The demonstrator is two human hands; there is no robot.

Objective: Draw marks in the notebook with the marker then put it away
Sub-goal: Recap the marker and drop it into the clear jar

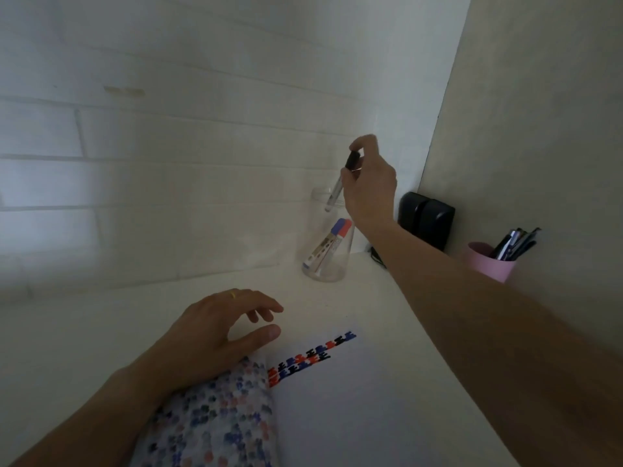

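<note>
Pinching the black cap of the marker (340, 176) between fingertips, the right hand (369, 183) holds it over the mouth of a clear glass jar (325, 261), its lower end just inside the rim. The left hand (215, 332) rests loose and empty, fingers curled and spread, at the top left corner of the notebook (354, 399). Both stand on a white surface (84, 338) set in a corner, a pale tiled wall (168, 163) behind and a plain beige panel (539, 129) on the right. The marker's long axis runs steeply, cap uppermost and leaning right, its tail pointing down and left into the jar. Two markers already lean inside, one blue-capped (338, 227), one red-capped (346, 228), caps up. The open page carries two short rows of red, blue and black marks (310, 358); the facing page shows bleed-through blots. Behind the right forearm stand a black box-shaped object (426, 220) and a pink cup (488, 261) of pens.
</note>
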